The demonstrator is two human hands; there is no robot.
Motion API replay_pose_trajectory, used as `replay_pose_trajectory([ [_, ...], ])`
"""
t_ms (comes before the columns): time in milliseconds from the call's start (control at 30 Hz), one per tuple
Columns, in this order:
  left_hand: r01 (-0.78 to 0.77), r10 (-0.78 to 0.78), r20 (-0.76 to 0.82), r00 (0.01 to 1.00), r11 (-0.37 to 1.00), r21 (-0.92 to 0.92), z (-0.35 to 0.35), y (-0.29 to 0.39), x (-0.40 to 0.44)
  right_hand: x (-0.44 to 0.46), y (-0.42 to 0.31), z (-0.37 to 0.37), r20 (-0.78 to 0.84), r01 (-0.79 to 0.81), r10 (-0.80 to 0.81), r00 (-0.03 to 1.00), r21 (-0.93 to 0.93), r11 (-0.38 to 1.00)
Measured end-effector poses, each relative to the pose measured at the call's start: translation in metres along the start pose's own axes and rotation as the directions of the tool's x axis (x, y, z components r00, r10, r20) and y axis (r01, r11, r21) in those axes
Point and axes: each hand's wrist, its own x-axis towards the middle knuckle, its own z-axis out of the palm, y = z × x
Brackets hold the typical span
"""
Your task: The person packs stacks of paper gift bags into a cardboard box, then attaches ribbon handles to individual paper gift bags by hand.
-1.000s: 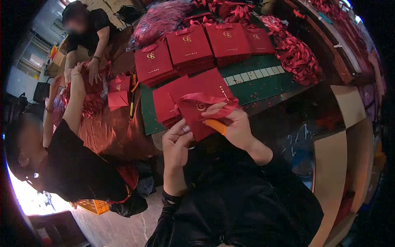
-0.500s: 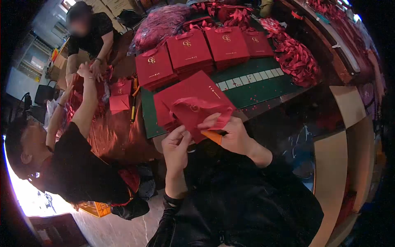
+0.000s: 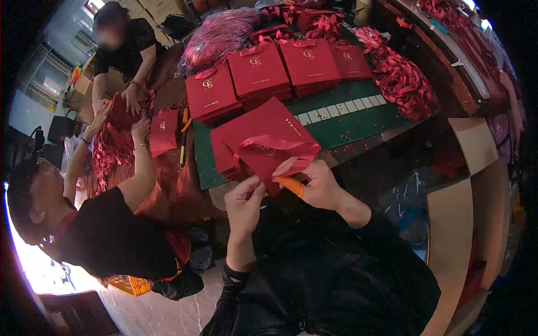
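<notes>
A red paper bag [image 3: 288, 126] with gold print lies tilted over a stack of red bags [image 3: 224, 143] at the table's near edge. A loose red ribbon [image 3: 274, 143] crosses its face. My right hand [image 3: 319, 185] pinches the ribbon's right end, and an orange sleeve [image 3: 291, 185] covers one of its fingers. At the bag's lower left corner, my left hand [image 3: 244, 203] has thumb and forefinger pressed together; anything between them is too small to make out.
Behind stand piles of red bags [image 3: 259, 70] on a green mat [image 3: 358, 120]. Ribbon bundles [image 3: 406, 84] lie to the right. Two co-workers handle red material [image 3: 115, 151] at the left. Cardboard [image 3: 451, 235] stands at the right.
The bag has turned and shifted slightly left, and the ribbon across it has changed shape. My left thumb and forefinger have closed together. The nearer co-worker's arm has moved down and right.
</notes>
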Motion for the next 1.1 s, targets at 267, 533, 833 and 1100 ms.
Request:
replay_pose_trajectory([
  [267,-0.067,0.069,-0.018,0.997,0.995,0.068,0.002,-0.003,-0.003,-0.006,-0.002,0.004,-0.061,0.075,-0.082,0.995,-0.097,0.992],
  [533,-0.074,0.079,-0.059,0.995,0.994,0.086,0.005,-0.001,-0.001,-0.012,0.009,0.011,0.007,0.302,-0.320,0.947,-0.354,0.885],
  [833,-0.276,0.266,0.078,0.961,0.900,0.337,0.002,0.010,0.006,-0.008,0.000,0.008,0.031,-0.197,0.195,0.980,0.155,0.968],
  [1100,-0.347,0.275,0.220,0.936,0.823,0.450,-0.007,0.023,0.007,-0.022,0.005,-0.016,-0.006,0.173,-0.204,0.979,-0.506,0.845],
])
